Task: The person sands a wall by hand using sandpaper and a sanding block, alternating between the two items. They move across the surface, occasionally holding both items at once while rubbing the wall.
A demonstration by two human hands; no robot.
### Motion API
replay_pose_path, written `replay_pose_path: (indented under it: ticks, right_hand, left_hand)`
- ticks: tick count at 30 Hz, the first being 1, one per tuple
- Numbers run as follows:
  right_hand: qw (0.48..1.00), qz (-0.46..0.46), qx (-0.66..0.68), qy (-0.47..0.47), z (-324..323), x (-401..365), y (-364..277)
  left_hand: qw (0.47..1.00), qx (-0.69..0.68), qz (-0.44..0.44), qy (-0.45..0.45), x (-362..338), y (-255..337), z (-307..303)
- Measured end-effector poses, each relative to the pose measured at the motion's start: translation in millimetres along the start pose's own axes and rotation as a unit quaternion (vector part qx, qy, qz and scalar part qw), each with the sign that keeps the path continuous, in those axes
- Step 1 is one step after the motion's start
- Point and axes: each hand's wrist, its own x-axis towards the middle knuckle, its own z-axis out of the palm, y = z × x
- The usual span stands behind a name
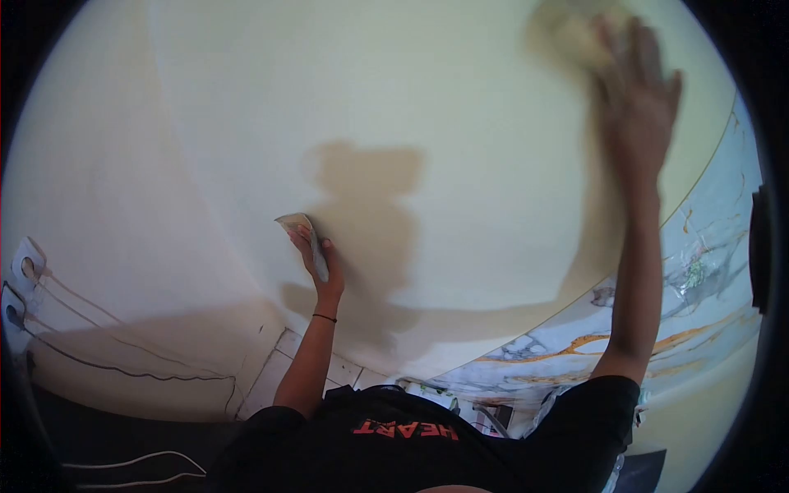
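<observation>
Low at centre-left, my left hand [316,255] is wrapped round a thin, curved, pale sheet [297,220], near the pale wall [477,107]. A dark band circles that wrist. High on the right, my right hand [637,99] is raised against the wall, blurred by motion. Its fingers look stretched out and apart. A tan blur beside its fingertips could be a shadow or an object; I cannot tell which.
Marble-patterned panelling [559,333] with orange veins runs along the lower right. Two white sockets [29,256] with hanging cables are at the far left. White tiles [275,370] lie below, and a dark surface [123,444] fills the lower left.
</observation>
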Motion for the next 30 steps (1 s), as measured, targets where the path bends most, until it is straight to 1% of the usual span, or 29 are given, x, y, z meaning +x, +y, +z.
replay_pose_path:
  ticks: [1,2,3,4,5,7,9,10,11,12,13,14,15,16,17,18,19,20,21,22,23,25,26,27,28,29,30]
  right_hand:
    - [0.995,-0.032,0.031,-0.092,-7.6,-22.7,-28.4]
    - [0.974,-0.127,0.066,-0.178,-18.1,-40.6,-58.8]
    - [0.933,-0.216,0.171,-0.230,-18.8,-62.6,-80.0]
    - [0.921,-0.254,0.242,-0.167,-9.7,-90.3,-95.4]
    - [0.913,-0.264,0.243,-0.192,-14.2,-87.9,-98.4]
    - [0.932,-0.249,0.172,-0.199,-18.8,-61.1,-71.9]
    - [0.981,-0.110,0.047,-0.153,-25.8,-28.2,-31.5]
    - [0.996,-0.046,0.040,-0.071,-20.2,-22.3,-7.1]
    - [0.999,0.018,0.032,0.012,-16.9,-18.4,9.0]
    - [0.999,0.018,0.030,0.015,-19.0,-18.5,8.7]
    - [0.998,0.055,0.017,0.015,-20.7,-23.9,4.5]
    - [0.995,0.094,0.004,0.014,-22.8,-33.2,-1.8]
    - [0.994,0.070,0.025,-0.086,-30.3,-46.5,-22.4]
    - [0.985,0.007,0.066,-0.159,-32.0,-64.6,-41.9]
    - [0.979,-0.084,0.083,-0.165,-32.6,-84.4,-59.3]
    - [0.971,-0.102,0.150,-0.155,-34.2,-101.2,-72.5]
    - [0.971,-0.100,0.149,-0.157,-36.9,-110.2,-69.2]
    - [0.974,-0.052,0.159,-0.152,-37.6,-119.9,-64.2]
    - [0.974,-0.003,0.170,-0.148,-39.1,-128.8,-58.9]
    - [0.978,0.044,0.146,-0.146,-41.3,-137.5,-51.8]
    - [0.977,0.043,0.147,-0.148,-43.1,-148.1,-53.3]
    - [0.973,0.153,0.153,-0.084,-41.5,-183.1,-65.4]
    - [0.980,0.115,0.128,-0.104,-39.9,-207.5,-75.4]
    - [0.984,0.080,0.103,-0.124,-37.7,-230.6,-86.1]
    - [0.986,0.068,0.101,-0.112,-35.9,-244.2,-90.5]
    - [0.985,0.069,0.104,-0.116,-35.4,-249.5,-90.6]
    - [0.982,0.114,0.103,-0.106,-36.7,-254.4,-90.8]
  left_hand:
    - [0.999,-0.034,-0.007,0.000,1.0,2.9,0.3]
    - [0.999,-0.035,-0.006,0.002,3.2,4.2,-1.5]
    - [1.000,-0.028,-0.007,-0.006,2.0,3.2,-3.3]
    - [1.000,-0.021,-0.009,-0.015,-0.6,1.3,-5.0]
    - [1.000,-0.020,-0.009,-0.016,1.4,-7.1,-7.1]
    - [0.997,-0.065,-0.041,-0.011,-0.5,-29.4,-1.9]
    - [0.998,-0.040,-0.048,-0.006,-4.0,-28.8,-2.2]
    - [0.998,-0.016,-0.055,0.000,-5.2,-27.5,-2.1]
    - [0.998,-0.017,-0.053,0.001,-5.2,-18.5,-4.2]
    - [0.998,-0.030,-0.046,-0.019,-5.3,-3.6,-8.3]
    - [0.998,-0.043,-0.039,-0.037,-6.0,8.2,-10.7]
    - [0.998,-0.044,-0.037,-0.036,-8.2,9.8,-11.5]
    - [0.998,-0.037,-0.030,-0.039,-10.8,9.4,-12.4]
    - [0.998,-0.030,-0.023,-0.046,-10.9,9.7,-13.9]
    - [0.998,-0.028,-0.021,-0.050,-9.1,14.2,-14.7]
    - [0.999,-0.029,-0.005,-0.039,-6.0,22.3,-13.5]
    - [0.999,-0.030,0.011,-0.026,-2.3,30.1,-9.7]
    - [0.999,-0.030,0.010,-0.027,1.6,33.8,-3.1]
    - [0.998,-0.002,0.055,0.002,9.2,38.4,3.0]
    - [0.994,0.026,0.101,0.031,18.7,43.3,7.6]
    - [0.994,0.028,0.099,0.030,29.5,55.9,9.4]
    - [0.973,0.059,0.222,0.022,50.4,90.7,13.3]
    - [0.974,0.062,0.219,0.022,58.6,100.9,17.4]
    - [0.961,0.085,0.264,0.020,67.1,109.7,21.4]
    - [0.945,0.108,0.308,0.015,74.9,118.2,25.7]
    - [0.946,0.111,0.306,0.011,82.2,128.5,30.6]
    - [0.941,0.108,0.320,0.039,87.8,137.8,35.2]
